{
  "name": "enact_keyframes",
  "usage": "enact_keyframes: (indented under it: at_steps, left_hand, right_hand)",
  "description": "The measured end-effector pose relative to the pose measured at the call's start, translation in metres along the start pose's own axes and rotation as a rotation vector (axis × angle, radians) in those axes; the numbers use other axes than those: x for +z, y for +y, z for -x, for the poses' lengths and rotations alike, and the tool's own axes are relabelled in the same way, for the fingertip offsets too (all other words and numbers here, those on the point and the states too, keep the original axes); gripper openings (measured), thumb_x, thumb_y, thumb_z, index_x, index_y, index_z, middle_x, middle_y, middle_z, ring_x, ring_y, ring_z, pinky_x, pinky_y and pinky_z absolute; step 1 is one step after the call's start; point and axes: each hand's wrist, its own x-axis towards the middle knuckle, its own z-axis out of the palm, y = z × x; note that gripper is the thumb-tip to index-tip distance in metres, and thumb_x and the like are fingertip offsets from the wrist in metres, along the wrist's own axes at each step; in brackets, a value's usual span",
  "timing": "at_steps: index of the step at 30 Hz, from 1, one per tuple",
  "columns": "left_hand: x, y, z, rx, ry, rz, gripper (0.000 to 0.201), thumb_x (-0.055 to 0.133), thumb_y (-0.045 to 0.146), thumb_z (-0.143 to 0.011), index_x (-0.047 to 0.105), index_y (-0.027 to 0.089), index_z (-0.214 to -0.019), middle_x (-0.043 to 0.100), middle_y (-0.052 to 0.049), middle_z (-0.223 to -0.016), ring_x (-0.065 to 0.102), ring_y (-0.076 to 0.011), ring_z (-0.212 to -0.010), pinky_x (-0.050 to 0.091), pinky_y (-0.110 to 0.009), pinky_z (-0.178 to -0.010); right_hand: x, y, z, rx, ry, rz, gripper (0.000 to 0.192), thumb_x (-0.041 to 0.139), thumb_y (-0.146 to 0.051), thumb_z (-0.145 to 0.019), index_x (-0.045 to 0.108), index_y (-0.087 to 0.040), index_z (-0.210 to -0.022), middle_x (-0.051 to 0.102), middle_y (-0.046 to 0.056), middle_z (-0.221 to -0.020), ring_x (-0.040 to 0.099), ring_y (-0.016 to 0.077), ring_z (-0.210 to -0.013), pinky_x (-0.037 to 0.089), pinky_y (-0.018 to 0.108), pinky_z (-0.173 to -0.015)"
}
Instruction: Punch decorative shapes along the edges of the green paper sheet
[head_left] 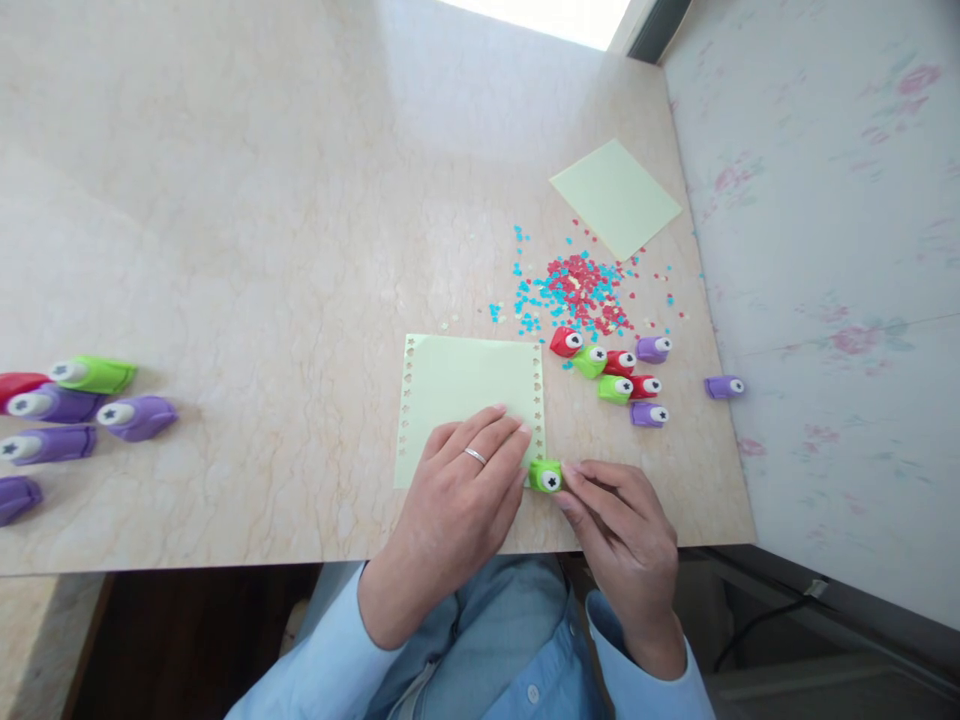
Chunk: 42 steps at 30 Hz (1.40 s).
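Note:
A pale green sheet of paper lies near the table's front edge, with small star-like cutouts down its left and right sides. Flat on its lower right part rests my left hand, fingers stretched out and a ring on one of them. My right hand pinches a small green paper punch with a white button marked by a dark star. That punch sits at the sheet's lower right edge, close to my left fingertips. How far the paper goes into its slot is hidden.
Right of the sheet stand several red, green and purple punches; one purple punch is by the wall. Behind lie red and blue confetti and a second green sheet. More punches stand far left.

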Motion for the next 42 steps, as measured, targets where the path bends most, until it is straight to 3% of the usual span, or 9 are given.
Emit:
enact_keyframes:
  at_steps: [34,42]
  left_hand:
    - [-0.0012,-0.0005,-0.0005,-0.026,0.013,0.046,0.031,0.055,0.017,-0.095,0.060,0.019,-0.126,0.068,-0.011,-0.126,0.057,-0.0267,-0.128,0.048,-0.044,-0.099]
    - [0.0002,-0.0011,-0.0004,-0.021,0.030,0.051,0.030,0.057,0.017,-0.094,0.062,0.018,-0.124,0.070,-0.012,-0.122,0.058,-0.0267,-0.126,0.050,-0.044,-0.097]
  right_hand:
    - [-0.0007,0.0001,-0.0017,0.016,0.003,0.009,0.031,0.068,-0.013,-0.089,0.074,-0.033,-0.113,0.072,0.004,-0.094,0.066,0.0197,-0.085,0.056,0.037,-0.074]
    - [-0.0005,-0.0010,-0.0024,0.023,0.019,-0.007,0.029,0.070,-0.015,-0.088,0.074,-0.029,-0.114,0.072,0.005,-0.095,0.066,0.0198,-0.087,0.056,0.036,-0.075]
